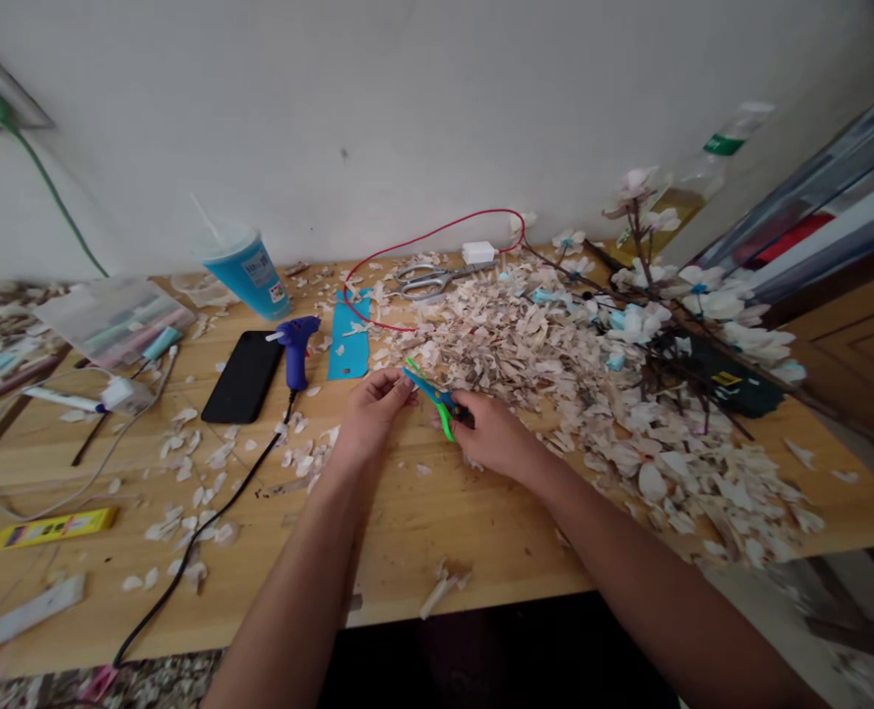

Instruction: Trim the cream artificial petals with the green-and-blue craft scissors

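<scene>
My right hand [492,430] grips a pair of scissors [429,388] with blue and green plastic parts, its tips pointing left toward my other hand. Thumb and fingers pinched together, my left hand [379,406] is at the scissor tips. What it pinches is too small and too covered to name. Just beyond both hands spreads a large heap of pale dried petals or shavings [511,340]. A flat blue piece [349,340] lies behind my left hand. Grey metal scissors [437,281] rest at the back near the wall.
Left of my hands are a blue glue gun [297,353] with its black cord, a black phone [243,377] and a blue cup [249,271] with a straw. Flowering branches [651,286] and a bottle [695,182] stand right. A yellow box [51,529] lies front left.
</scene>
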{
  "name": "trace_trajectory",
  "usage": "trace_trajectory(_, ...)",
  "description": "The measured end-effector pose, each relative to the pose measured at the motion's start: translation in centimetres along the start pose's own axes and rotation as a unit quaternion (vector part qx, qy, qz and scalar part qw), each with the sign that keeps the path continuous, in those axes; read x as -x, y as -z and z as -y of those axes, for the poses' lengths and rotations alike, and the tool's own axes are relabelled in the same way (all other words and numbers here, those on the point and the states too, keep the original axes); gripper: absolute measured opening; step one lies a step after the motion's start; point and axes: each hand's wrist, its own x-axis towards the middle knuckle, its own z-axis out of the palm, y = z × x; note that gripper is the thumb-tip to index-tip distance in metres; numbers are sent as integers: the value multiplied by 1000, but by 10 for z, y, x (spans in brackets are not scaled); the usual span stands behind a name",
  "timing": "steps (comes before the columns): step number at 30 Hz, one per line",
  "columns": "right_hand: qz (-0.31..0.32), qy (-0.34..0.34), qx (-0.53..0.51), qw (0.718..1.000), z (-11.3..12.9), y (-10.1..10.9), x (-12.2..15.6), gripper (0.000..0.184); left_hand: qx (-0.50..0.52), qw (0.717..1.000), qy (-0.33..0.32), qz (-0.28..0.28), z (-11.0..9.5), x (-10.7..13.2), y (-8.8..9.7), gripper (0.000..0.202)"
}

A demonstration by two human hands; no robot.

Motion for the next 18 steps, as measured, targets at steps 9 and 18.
trace_trajectory(9, 13, 8, 41, 999, 2, 6, 3, 10, -111, 993, -13, 30, -7, 0, 5, 22)
trace_trajectory(18, -6, 8, 5, 1000, 1, 2, 2, 11, 94, 993, 55, 40, 1, 3, -7, 27)
